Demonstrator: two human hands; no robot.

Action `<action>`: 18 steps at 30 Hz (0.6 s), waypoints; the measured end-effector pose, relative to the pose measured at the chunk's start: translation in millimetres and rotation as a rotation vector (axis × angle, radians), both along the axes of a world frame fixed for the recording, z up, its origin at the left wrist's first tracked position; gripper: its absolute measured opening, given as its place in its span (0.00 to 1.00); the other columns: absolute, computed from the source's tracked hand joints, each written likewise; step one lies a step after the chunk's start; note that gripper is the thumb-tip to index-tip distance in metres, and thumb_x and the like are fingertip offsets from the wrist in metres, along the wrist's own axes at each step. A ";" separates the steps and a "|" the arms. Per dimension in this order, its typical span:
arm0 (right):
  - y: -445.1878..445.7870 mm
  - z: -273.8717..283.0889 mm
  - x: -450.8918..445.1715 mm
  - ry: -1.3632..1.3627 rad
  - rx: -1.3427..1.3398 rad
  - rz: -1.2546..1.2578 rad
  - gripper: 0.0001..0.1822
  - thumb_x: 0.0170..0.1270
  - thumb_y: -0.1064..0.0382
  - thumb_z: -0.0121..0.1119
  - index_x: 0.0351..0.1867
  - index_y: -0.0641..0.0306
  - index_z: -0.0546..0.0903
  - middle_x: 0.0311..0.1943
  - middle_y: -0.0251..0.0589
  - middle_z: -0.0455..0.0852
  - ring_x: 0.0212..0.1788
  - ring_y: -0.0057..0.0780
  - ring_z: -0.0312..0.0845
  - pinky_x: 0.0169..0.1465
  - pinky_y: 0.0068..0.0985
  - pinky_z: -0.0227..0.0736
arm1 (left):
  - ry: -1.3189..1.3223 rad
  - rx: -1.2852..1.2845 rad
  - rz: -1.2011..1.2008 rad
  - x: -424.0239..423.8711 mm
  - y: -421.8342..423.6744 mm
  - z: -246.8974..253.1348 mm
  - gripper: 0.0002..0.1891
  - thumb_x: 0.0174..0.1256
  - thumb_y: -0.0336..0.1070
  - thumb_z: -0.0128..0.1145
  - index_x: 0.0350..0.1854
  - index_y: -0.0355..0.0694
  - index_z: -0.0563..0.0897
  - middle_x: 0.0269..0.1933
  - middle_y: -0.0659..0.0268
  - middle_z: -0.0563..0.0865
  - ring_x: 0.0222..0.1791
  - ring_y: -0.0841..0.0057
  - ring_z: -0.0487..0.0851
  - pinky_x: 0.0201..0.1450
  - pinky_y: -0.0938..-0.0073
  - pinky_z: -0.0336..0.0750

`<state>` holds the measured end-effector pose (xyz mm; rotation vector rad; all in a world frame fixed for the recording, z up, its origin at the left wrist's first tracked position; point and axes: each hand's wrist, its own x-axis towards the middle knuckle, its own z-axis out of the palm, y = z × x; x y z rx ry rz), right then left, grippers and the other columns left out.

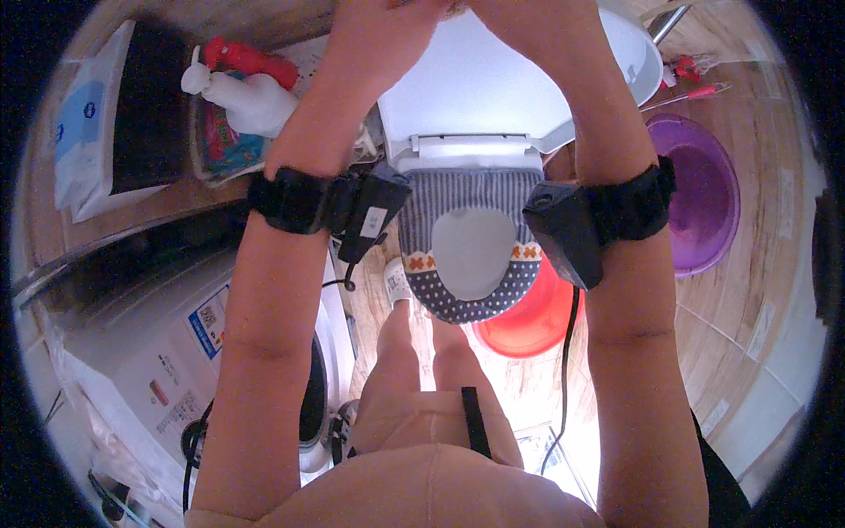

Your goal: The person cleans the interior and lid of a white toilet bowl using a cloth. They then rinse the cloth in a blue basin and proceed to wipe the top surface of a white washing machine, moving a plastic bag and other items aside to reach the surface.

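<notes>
Both arms reach forward to the top edge of the view. My left hand (396, 39) and my right hand (521, 26) come close together there, with the fingers mostly cut off, so what they hold is hidden. Below them is the white raised lid (475, 86) of a toilet. A fabric seat cover (472, 185), striped at the back and polka-dotted at the front with orange flowers between, lies on the seat. Its oval opening shows a pale surface. Each forearm wears a black strap with a dark device, the left device (373, 211) and the right device (564, 231).
A white pump bottle (257, 102) and a red bottle (257, 63) are at the upper left, near a tissue pack (86, 125). A washing machine (165, 376) stands at left. A red basin (535, 323) sits beside the toilet; a purple basin (706, 198) is at right.
</notes>
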<state>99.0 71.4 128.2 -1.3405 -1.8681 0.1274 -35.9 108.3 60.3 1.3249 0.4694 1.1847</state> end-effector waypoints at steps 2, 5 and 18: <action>0.8 -6.1 -3.8 0.007 0.003 -0.022 0.17 0.52 0.65 0.61 0.44 0.66 0.75 0.36 0.52 0.80 0.42 0.49 0.78 0.44 0.38 0.73 | -0.143 -0.095 0.006 -1.1 -10.0 -4.1 0.13 0.64 0.25 0.55 0.50 0.33 0.72 0.46 0.65 0.76 0.45 0.77 0.76 0.50 0.77 0.74; 1.1 -8.7 -6.5 0.024 0.058 -0.045 0.16 0.52 0.65 0.60 0.43 0.66 0.75 0.37 0.52 0.80 0.42 0.49 0.78 0.44 0.38 0.73 | -0.019 -0.133 -0.024 -6.9 -15.3 7.1 0.14 0.65 0.26 0.55 0.52 0.34 0.72 0.47 0.65 0.76 0.47 0.77 0.76 0.50 0.77 0.74; -146.8 -184.1 -60.0 0.490 -0.505 -0.195 0.17 0.47 0.66 0.63 0.41 0.63 0.76 0.40 0.53 0.74 0.46 0.52 0.72 0.48 0.37 0.71 | 0.555 -0.381 0.380 -41.0 -186.9 -133.3 0.12 0.53 0.19 0.54 0.40 0.35 0.77 0.38 0.62 0.78 0.39 0.72 0.78 0.44 0.77 0.71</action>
